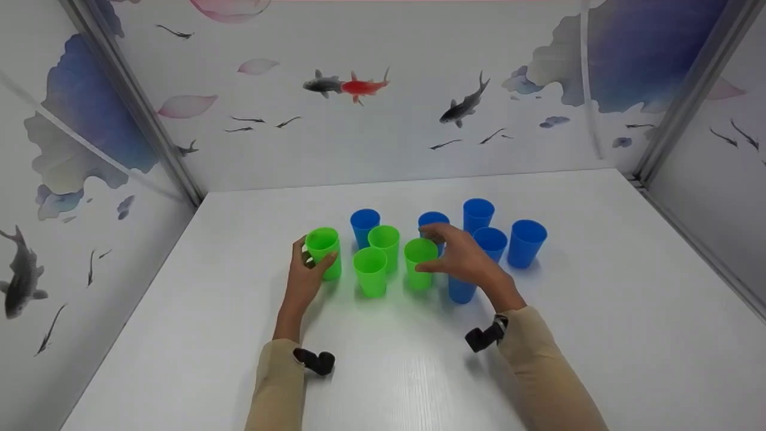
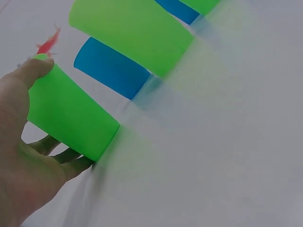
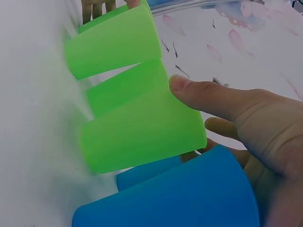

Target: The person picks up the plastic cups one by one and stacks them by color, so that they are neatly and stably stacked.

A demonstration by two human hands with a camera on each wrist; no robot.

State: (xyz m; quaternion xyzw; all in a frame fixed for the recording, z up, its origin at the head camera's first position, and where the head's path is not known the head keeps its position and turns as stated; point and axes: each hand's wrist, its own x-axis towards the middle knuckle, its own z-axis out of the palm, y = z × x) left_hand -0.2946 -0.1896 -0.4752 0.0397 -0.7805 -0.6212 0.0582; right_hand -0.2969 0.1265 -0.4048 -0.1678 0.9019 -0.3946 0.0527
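Note:
Leftmost of the green cups, an upright green cup (image 1: 324, 254) is held by my left hand (image 1: 304, 278). Its thumb lies on the near side and the other fingers reach round the far side, as the left wrist view (image 2: 73, 113) shows. My right hand (image 1: 470, 257) spreads thumb and fingers about another upright green cup (image 1: 418, 276); its thumb (image 3: 208, 94) is by the rim, and whether it touches is unclear. Two more green cups, one in front (image 1: 370, 275) and one behind (image 1: 389, 242), stand between the hands. The right hand partly hides several blue cups.
Blue cups stand behind and to the right, among them a far one (image 1: 478, 215), a rightmost one (image 1: 526, 245) and one (image 1: 363, 224) behind the green cups. A blue cup (image 1: 462, 291) sits below the right hand. The white table (image 1: 383, 371) meets printed walls.

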